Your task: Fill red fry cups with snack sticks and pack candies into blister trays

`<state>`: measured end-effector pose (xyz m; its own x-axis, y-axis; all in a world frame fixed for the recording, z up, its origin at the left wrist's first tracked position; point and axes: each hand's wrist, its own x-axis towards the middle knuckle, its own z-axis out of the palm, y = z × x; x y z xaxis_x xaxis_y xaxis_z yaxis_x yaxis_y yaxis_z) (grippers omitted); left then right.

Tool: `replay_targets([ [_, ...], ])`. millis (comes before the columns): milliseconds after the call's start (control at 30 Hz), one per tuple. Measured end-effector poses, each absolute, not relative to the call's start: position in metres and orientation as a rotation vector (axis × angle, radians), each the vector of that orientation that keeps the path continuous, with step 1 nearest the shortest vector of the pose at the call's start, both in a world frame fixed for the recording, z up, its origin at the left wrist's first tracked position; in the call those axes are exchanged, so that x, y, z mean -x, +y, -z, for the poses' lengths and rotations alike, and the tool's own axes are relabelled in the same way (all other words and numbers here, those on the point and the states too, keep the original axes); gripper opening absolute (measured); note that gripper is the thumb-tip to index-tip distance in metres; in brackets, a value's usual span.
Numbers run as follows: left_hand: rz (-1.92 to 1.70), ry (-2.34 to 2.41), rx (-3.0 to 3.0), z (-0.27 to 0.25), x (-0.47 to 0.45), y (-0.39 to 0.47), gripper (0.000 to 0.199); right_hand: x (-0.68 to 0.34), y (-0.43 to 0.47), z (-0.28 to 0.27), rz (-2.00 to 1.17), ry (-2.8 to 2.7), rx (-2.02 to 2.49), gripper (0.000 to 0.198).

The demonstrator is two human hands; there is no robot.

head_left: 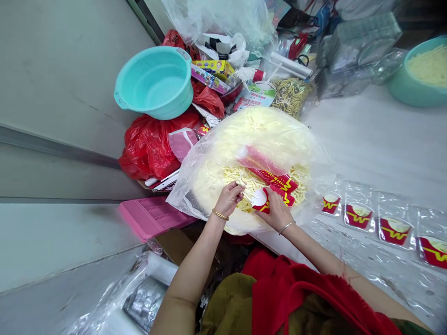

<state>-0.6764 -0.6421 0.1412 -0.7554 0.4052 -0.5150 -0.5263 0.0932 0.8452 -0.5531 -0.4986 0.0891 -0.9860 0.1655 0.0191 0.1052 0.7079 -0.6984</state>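
A large clear plastic bag (209, 149) lies open before me, full of pale yellow fry-shaped sticks (237, 174). My left hand (230, 199) is over the bag's opening, thumb and fingers pinched on a few of these sticks. Beside it, my right hand (277, 210) grips a red and white fry carton (259, 200) with a yellow zigzag mark, its white opening turned towards the left hand. More red cartons (287, 184) rest on the sticks just beyond the right hand, partly under the plastic. How many sticks the left hand pinches is too small to tell.
Several clear pouches with red cartons (359, 216) lie in a row on the white table (359, 135) at right. A turquoise basin (153, 83) sits on red bags (150, 146) at left; another basin (412, 81) holds pale sticks. Mixed packaging crowds the back. A pink tray (153, 216) juts out left.
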Motion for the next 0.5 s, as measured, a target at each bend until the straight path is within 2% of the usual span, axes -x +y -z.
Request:
replay_targets([
  [133, -1.659, 1.866, -0.073, -0.142, 0.662, -0.634, 0.019, 0.563, -0.512, -0.095, -1.216, -2.779, 0.194, 0.075],
  [300, -1.245, 2.355, -0.650, -0.140, 0.660, -0.639, 0.004, 0.562, -0.505, -0.095, -1.194, -2.702, 0.224, 0.070],
  [433, -1.183, 2.266, -0.748, -0.140, 0.663, -0.644, 0.025, 0.557, -0.496, -0.091, -1.073, -2.722, 0.182, 0.072],
  [500, -1.186, 2.290, -0.768, -0.139, 0.662, -0.642, 0.022, 0.556, -0.495, -0.091, -1.024, -2.761, 0.179, 0.073],
])
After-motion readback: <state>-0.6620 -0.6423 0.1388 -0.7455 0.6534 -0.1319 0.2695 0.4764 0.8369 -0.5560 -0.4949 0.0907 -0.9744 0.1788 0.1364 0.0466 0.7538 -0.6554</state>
